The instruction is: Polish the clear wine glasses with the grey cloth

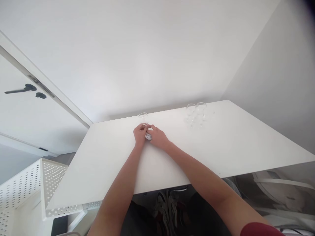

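My left hand [140, 132] and my right hand [157, 135] meet over the white table [108, 164], fingers curled and touching. Between them shows a small white crumpled piece [148, 136], perhaps cloth or tissue; my right fingers press on it. A clear curved edge rises by my left fingers and looks like the rim of a drinking glass, mostly hidden by the hands. Just behind stands a clear glass [143, 116]. Farther right on the table is a group of several clear glasses [196, 113], faint against the white.
A white wall [147, 59] runs along the table's back edge. To the left are a door with a black handle [21, 88] and a white perforated rack [41, 193]. Under the front edge are shoes [169, 209] and, at right, a clear-fronted bin-like object [278, 193].
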A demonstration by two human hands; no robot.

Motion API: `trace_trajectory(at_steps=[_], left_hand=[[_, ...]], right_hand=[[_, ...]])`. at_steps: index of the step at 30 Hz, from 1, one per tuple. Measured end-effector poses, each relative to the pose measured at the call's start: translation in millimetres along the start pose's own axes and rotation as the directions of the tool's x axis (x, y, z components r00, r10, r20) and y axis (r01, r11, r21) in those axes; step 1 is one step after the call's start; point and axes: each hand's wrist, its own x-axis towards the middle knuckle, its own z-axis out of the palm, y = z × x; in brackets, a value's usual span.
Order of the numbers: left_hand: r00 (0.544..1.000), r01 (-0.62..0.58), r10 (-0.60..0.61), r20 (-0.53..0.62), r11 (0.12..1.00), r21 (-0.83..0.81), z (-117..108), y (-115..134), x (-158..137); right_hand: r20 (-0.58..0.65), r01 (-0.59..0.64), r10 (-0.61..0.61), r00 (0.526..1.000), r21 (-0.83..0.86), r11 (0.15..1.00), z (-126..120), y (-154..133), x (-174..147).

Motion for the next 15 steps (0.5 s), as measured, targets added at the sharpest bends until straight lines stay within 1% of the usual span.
trace_trajectory(at_steps=[5, 11, 13, 15], left_hand=[[0.999, -0.01, 0.008, 0.045, 0.999, 0.045, 1.3, -4.8, 2.6], [0.994, -0.002, -0.005, 0.111, 0.998, 0.058, 1.5, -7.3, 5.7], [0.992, -0.012, 0.006, 0.127, 0.999, 0.047, 1.0, -5.8, 5.4], [0.992, -0.021, 0.013, 0.124, 0.998, 0.058, 0.6, -4.0, 4.4]], right_hand=[[0.047, -0.061, 0.066, 0.997, -0.087, 0.994, 4.2, -5.4, 2.5], [0.025, -0.126, 0.13, 0.991, -0.121, 0.985, 12.7, -6.8, 2.6], [-0.003, -0.19, 0.191, 0.982, -0.13, 0.973, 13.7, -7.1, 1.9], [-0.037, -0.321, 0.319, 0.947, -0.141, 0.937, 11.3, -5.1, 0.8]])
